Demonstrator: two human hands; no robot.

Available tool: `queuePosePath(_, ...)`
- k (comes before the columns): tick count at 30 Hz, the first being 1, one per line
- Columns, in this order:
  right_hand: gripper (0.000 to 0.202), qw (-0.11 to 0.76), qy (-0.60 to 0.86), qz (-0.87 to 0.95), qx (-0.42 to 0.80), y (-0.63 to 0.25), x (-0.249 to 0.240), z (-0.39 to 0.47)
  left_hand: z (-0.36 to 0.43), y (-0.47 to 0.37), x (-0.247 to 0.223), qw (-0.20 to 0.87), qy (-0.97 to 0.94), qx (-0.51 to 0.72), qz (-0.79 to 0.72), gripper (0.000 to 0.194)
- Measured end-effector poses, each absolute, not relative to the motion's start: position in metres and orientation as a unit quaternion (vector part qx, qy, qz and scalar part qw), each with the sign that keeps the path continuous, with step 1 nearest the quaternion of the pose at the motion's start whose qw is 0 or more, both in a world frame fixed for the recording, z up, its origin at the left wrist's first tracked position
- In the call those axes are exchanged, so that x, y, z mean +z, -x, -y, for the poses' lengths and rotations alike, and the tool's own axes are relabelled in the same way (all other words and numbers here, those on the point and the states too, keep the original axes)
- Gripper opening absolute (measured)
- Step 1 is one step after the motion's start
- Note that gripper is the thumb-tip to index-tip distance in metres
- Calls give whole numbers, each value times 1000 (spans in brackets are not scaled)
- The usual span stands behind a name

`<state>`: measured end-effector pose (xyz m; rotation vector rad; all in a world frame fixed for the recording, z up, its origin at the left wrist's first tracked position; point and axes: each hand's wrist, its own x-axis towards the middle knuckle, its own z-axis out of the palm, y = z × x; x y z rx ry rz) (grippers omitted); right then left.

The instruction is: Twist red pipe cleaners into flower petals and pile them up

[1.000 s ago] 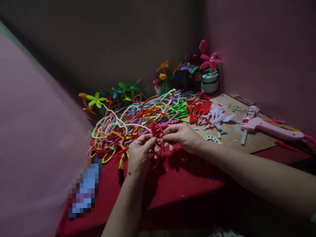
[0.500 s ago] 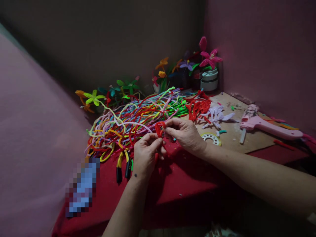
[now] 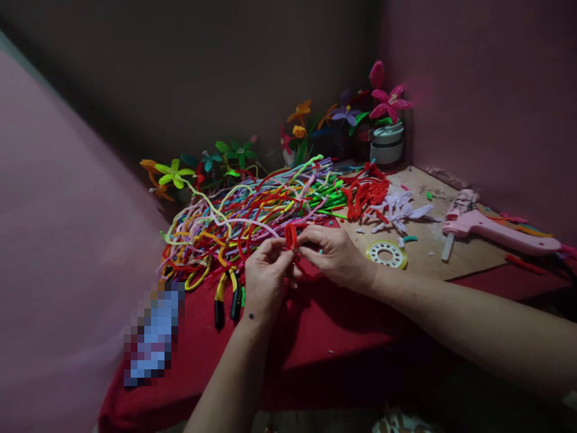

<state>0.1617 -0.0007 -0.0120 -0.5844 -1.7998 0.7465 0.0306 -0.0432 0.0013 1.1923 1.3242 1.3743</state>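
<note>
Between my two hands is a red pipe cleaner [image 3: 291,236] bent into a narrow upright loop. My left hand [image 3: 269,273] pinches its base between thumb and fingers. From the right, my right hand [image 3: 336,255] has its fingertips closed at the loop's side, gripping the same red piece. Just beyond my hands spreads a large heap of many-coloured pipe cleaners [image 3: 234,210]. Pliers with yellow and black handles [image 3: 226,297] lie beside my left wrist, their jaws hidden under the heap.
A pink glue gun [image 3: 500,231] rests on a brown board [image 3: 437,258] at right, near a tape roll [image 3: 386,255], white bent pieces [image 3: 399,210] and red bent pieces [image 3: 367,189]. Pipe-cleaner flowers [image 3: 391,103] stand along the back. A red cloth [image 3: 315,349] covers the table.
The red loop has turned and now stands narrower and more upright. My right hand has shifted slightly lower. The whole view has moved a little.
</note>
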Motion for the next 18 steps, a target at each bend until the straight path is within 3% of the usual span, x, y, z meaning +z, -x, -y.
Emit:
queuePosePath(8, 7, 455, 298, 579, 607, -160, -7, -2, 43, -33, 1, 469, -465, 556, -505, 27)
queuePosePath(18, 14, 438, 242, 477, 723, -162, -9, -9, 42, -34, -2, 460, -480, 538, -519, 25)
